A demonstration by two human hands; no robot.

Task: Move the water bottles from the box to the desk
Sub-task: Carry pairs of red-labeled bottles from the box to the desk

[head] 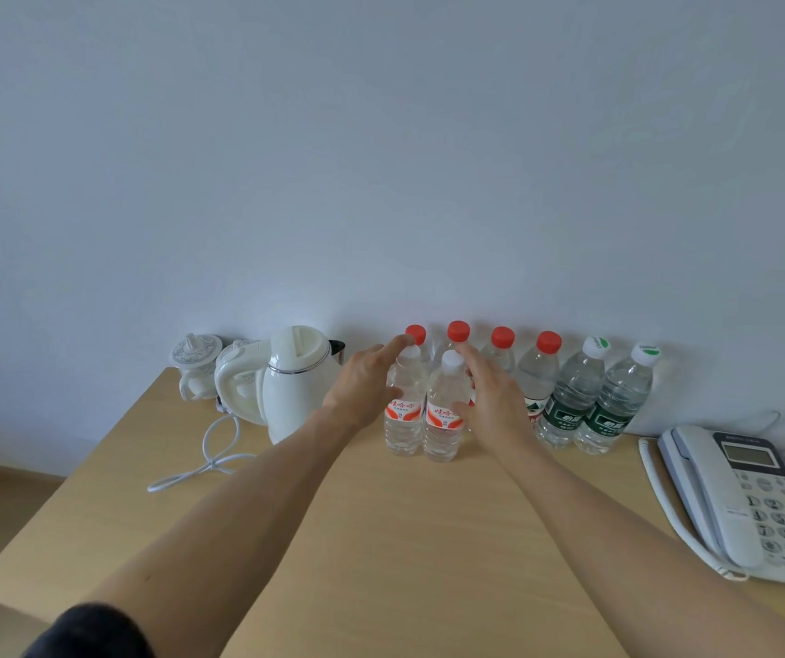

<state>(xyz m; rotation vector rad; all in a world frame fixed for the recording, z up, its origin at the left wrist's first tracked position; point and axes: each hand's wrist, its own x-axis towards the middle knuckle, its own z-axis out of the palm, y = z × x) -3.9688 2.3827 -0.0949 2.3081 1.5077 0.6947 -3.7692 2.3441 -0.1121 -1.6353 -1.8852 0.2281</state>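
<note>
We stand two white-capped bottles [423, 410] upright on desk [381, 539], front of row by wall. Left hand [362, 387] and right hand [492, 396] flank pair, fingers straight, apart, seemingly not gripping. Placing step looks nearly done. Box out of view; next we judge: draw hands clear without tipping, fetch more.

My right hand [490, 391] hid two red-capped bottles' labels; the frame's right edge cut off the telephone [751, 501].
</note>
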